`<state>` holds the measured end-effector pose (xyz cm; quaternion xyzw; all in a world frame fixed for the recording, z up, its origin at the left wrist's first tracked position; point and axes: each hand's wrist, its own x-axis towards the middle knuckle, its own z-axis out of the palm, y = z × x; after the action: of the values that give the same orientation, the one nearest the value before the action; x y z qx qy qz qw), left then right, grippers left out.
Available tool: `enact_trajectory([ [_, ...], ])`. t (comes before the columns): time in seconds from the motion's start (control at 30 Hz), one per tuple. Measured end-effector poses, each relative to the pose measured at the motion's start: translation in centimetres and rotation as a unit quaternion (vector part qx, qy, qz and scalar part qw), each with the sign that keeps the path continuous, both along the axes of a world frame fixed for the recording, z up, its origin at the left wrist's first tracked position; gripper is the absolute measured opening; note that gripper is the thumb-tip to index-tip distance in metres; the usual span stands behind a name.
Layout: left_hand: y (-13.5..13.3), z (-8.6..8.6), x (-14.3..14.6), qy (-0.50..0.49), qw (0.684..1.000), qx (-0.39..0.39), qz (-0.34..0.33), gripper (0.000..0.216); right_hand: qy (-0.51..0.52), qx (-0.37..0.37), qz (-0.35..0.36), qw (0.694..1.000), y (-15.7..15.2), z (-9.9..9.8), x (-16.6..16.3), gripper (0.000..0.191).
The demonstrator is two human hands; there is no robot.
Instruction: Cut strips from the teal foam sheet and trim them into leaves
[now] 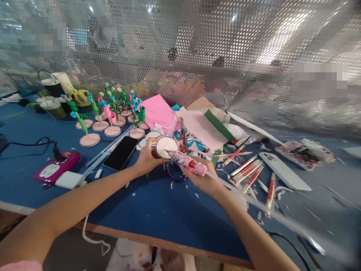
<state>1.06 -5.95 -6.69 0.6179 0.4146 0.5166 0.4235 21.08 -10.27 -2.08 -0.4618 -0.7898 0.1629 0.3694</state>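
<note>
Left hand [146,160], pale round disc [166,146], perhaps brown-rimmed

I log a craft workshop bench: blue table [158,210] strewn with paper scraps [196,195], finished paper flowers [111,107] (on round bases), perforated screen [225,56] behind.

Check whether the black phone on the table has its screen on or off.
Off: the phone lies flat and face up on the blue table, its screen wholly dark.
</note>
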Motion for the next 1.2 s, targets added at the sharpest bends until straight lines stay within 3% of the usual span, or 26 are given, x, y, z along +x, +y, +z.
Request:
enact_trajectory([
  [0.1, 0.0, 0.1, 0.0, -0.002, 1.000, 0.004, 0.005, 0.078, 0.004, 0.017, -0.046, 0.999, 0.0, 0.0, 0.1, 0.026],
  [0.23, 0.0, 0.0, 0.0, -0.010, 1.000, -0.015, -0.004, 0.081, -0.021, 0.003, -0.008, 1.000, -0.1, 0.1, 0.0, 0.027],
  [0.47, 0.2, 0.3, 0.1, -0.017, 0.999, 0.004, 0.034, 0.079, 0.002, 0.021, -0.051, 0.998, 0.5, -0.3, 0.8, 0.022],
  [0.6, 0.8, 0.5, -0.3, -0.049, 0.992, 0.031, 0.113, 0.082, -0.089, 0.106, -0.194, 0.971, 1.2, 0.0, 2.1, 0.021],
  [0.73, 1.8, 0.5, -0.9, -0.103, 0.977, 0.057, 0.176, 0.084, -0.270, 0.038, -0.296, 0.916, 1.7, 0.3, 2.4, 0.023],
  [0.83, 2.4, 0.3, -1.3, -0.120, 0.973, 0.048, 0.190, 0.080, -0.344, -0.024, -0.288, 0.894, 1.8, -0.1, 1.8, 0.026],
  [0.93, 2.9, 0.2, -1.6, -0.148, 0.968, 0.065, 0.192, 0.082, -0.348, -0.040, -0.261, 0.899, 2.0, -1.1, 1.4, 0.026],
  [1.03, 3.3, 0.3, -1.9, -0.174, 0.961, 0.080, 0.201, 0.081, -0.321, -0.006, -0.256, 0.912, 2.1, -1.8, 1.3, 0.028],
  [1.13, 3.6, 0.6, -2.1, -0.199, 0.953, 0.093, 0.207, 0.078, -0.278, 0.085, -0.307, 0.906, 1.9, -1.8, 1.0, 0.030],
  [1.2, 3.7, 0.8, -2.2, -0.213, 0.950, 0.096, 0.208, 0.079, -0.259, 0.146, -0.283, 0.912, 1.8, -1.4, 0.1, 0.025],
])
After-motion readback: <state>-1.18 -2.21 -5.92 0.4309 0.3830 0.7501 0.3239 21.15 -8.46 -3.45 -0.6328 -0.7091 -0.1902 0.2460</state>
